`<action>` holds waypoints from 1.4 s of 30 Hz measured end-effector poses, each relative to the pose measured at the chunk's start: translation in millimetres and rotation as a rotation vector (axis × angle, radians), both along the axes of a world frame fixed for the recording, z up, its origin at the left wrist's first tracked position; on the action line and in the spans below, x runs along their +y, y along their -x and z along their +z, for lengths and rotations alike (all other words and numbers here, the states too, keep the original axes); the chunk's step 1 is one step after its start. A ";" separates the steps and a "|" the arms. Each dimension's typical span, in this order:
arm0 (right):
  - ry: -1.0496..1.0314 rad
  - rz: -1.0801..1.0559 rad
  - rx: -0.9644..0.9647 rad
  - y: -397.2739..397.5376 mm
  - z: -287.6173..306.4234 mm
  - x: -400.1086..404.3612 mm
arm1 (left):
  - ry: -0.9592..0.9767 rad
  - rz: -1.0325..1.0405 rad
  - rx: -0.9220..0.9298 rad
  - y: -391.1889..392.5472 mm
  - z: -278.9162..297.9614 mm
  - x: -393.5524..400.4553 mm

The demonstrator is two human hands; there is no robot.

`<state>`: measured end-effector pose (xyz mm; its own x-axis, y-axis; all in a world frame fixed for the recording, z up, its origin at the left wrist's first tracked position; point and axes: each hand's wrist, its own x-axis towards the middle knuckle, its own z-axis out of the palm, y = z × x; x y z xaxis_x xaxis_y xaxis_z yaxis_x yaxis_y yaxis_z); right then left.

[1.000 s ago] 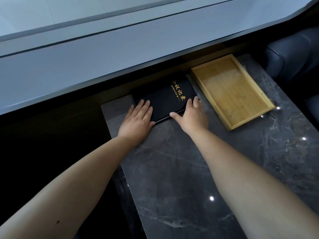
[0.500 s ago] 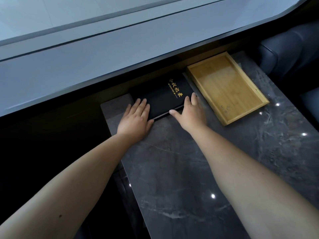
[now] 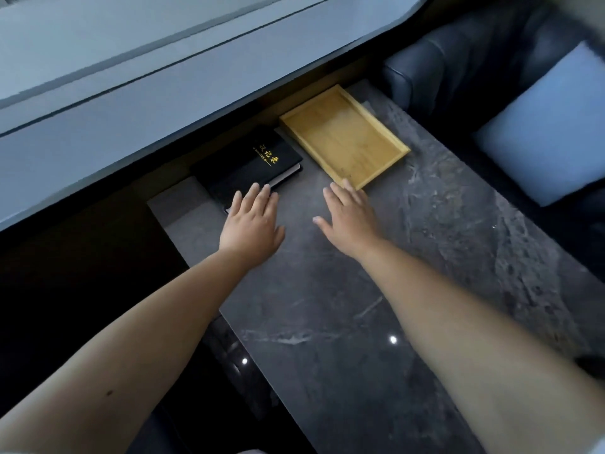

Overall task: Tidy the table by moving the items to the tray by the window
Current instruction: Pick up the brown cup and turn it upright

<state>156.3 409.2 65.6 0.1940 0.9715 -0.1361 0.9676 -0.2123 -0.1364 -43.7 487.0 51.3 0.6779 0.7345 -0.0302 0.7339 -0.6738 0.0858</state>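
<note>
A black notebook with gold lettering lies flat at the far left of the dark marble table, against the window ledge. To its right sits an empty bamboo tray, also by the window. My left hand is flat with straight fingers, its fingertips over the notebook's near edge. My right hand is flat and open over the bare table between notebook and tray, fingertips just short of the tray's near corner. Neither hand holds anything.
A grey window ledge runs along the table's far side. A dark sofa with a light blue cushion stands to the right. Left of the table is a dark drop.
Both hands have drawn back toward me from the notebook. The right hand has left the notebook's edge and shifted right toward the tray. The notebook stays against the ledge.
</note>
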 end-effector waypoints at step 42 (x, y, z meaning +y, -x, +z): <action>-0.106 -1.077 0.254 -165.1 1.2 -542.1 | 0.282 -0.837 -0.033 -310.9 5.7 -414.4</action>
<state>321.4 -132.9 66.8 0.9216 0.3213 -0.2179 0.2261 -0.9005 -0.3715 267.2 72.6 57.0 0.9937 -0.0348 -0.1068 0.0039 -0.9395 0.3425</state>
